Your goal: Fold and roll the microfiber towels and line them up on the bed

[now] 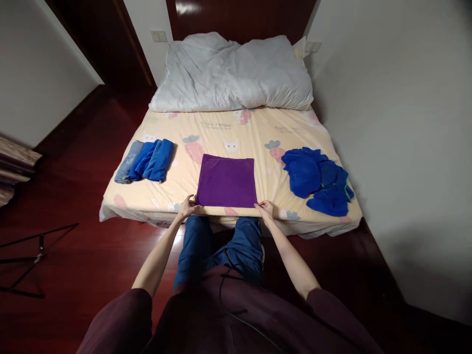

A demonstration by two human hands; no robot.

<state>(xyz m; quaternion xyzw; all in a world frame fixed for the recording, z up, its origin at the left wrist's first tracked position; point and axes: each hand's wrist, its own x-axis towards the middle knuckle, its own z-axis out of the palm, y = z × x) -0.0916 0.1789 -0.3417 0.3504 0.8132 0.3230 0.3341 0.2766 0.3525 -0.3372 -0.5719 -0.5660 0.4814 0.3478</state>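
A purple cloth (226, 182), roughly square, lies spread flat near the front edge of the bed. My left hand (189, 206) is at its near left corner, thumb and fingers pinching the edge. At the near right corner, my right hand (265, 209) pinches the cloth in the same way. Both hands rest low, close to the mattress edge. To the left lie folded blue cloths (159, 160) beside a folded grey-blue cloth (129, 162). A loose, crumpled heap of blue cloths (317, 179) sits to the right.
The bed has a pale yellow sheet (221, 135) printed with rabbits and carrots. A white quilt (236, 73) is bundled at the headboard (243, 17). Black tripod legs (39, 258) stand on the dark red floor at left. A white wall (398, 123) runs along the right.
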